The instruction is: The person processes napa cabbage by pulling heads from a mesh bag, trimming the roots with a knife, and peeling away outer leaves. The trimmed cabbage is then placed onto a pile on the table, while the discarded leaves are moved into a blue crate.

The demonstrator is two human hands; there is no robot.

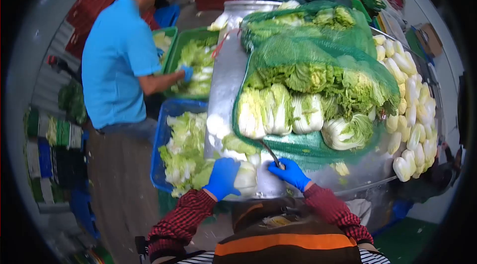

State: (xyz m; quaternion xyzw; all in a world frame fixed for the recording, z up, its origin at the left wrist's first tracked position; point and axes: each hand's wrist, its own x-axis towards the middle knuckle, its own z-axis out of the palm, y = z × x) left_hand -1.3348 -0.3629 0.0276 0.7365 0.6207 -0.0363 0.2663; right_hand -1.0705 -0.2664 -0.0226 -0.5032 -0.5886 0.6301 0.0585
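In a blue glove, my left hand grips a pale napa cabbage from its left side, near the front edge of the metal table. My right hand, also gloved in blue, is closed round the handle of a knife. The blade points up and left toward the netted cabbages. Beyond my hands, a green mesh bag lies opened over a row of napa cabbages. One loose cabbage rests on its side at the near edge of the mesh.
Left of the table, a blue crate holds loose leaves. A green crate with leaves stands behind it, where a person in a blue shirt reaches in. Trimmed cabbage hearts are piled along the table's right side.
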